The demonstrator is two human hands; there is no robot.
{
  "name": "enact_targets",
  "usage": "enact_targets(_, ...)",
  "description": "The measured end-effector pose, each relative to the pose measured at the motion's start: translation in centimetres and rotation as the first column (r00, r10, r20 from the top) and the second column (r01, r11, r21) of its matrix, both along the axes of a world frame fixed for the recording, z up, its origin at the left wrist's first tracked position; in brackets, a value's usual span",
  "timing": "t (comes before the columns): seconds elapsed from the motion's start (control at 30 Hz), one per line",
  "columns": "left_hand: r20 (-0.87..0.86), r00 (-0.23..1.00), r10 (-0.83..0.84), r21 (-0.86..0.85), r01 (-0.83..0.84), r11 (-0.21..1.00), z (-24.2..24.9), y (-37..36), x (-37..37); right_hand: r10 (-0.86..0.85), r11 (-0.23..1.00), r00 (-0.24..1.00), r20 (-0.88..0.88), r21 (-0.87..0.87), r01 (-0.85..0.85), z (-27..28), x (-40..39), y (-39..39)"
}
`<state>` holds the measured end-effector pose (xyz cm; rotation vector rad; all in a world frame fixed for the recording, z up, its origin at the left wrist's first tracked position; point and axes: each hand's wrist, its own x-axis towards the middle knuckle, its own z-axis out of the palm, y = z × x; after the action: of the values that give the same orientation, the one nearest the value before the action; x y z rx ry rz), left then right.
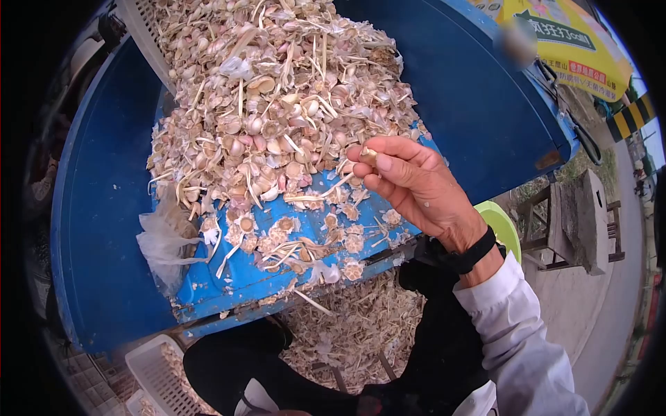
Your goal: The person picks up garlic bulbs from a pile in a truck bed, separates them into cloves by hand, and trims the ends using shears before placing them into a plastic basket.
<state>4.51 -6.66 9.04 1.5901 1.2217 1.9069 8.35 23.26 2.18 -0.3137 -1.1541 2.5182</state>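
My right hand (423,187), in a white sleeve with a black wristband, is raised over the front right of a garlic heap. Thumb and fingers pinch a small garlic clove (370,155). Beneath and left of it lies the large heap of loose cloves, papery skins and dry stalks (277,104) on a blue metal surface (270,215). Root discs and stalk scraps (291,249) are scattered near its front edge. My left hand cannot be made out; only a bit of white cloth shows at the bottom edge.
A crumpled clear plastic bag (166,243) lies at the front left. White crates (166,374) stand at lower left, with another (146,35) at upper left. Husk litter (354,326) covers the ground between my legs. A green basin (501,225) and a stone-topped bench (583,222) are at right.
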Motion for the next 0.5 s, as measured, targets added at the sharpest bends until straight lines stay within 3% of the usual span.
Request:
enact_targets(0.1,0.323,0.925,0.2,-0.194,-0.143,0.971,-3.0,0.3,-0.3,0.056,0.998,0.996,-0.065,-0.015,-0.057,0.9,0.9,-0.7)
enact_targets(0.13,0.565,0.798,0.21,-0.222,-0.098,0.97,-3.3,1.2,-0.8,0.185,0.982,0.972,-0.143,0.056,-0.178,1.7,1.4,-1.7)
enact_targets(0.17,0.689,0.71,0.145,-0.197,-0.009,0.98,-3.6,2.2,-1.6,0.322,0.945,0.923,-0.21,0.134,-0.3,2.7,1.8,-2.8)
enact_targets(0.2,0.759,0.629,0.168,-0.207,-0.011,0.978,-4.3,2.7,-2.1,0.45,0.876,0.844,-0.292,0.326,-0.355,4.4,1.9,-4.4)
enact_targets(0.23,0.75,0.622,0.226,-0.265,-0.03,0.964,-4.9,3.4,-2.4,0.575,0.779,0.742,-0.345,0.506,-0.369,6.0,2.0,-6.1)
enact_targets(0.3,0.751,0.584,0.308,-0.381,0.002,0.925,-5.3,4.0,-2.6,0.679,0.733,0.555,-0.481,0.393,-0.556,6.9,2.7,-8.9)
enact_targets(0.37,0.737,0.598,0.314,-0.392,-0.001,0.92,-5.8,4.5,-2.7,0.563,0.771,0.556,-0.612,0.146,-0.62,7.5,4.5,-12.2)
enact_targets(0.43,0.728,0.609,0.316,-0.403,0.008,0.915,-6.4,4.6,-2.4,0.526,0.784,0.565,-0.636,0.105,-0.612,7.1,5.6,-14.1)
enact_targets(0.5,0.728,0.611,0.311,-0.39,-0.004,0.921,-6.8,4.9,-2.4,0.368,0.824,0.568,-0.737,-0.024,-0.565,6.8,5.6,-15.3)
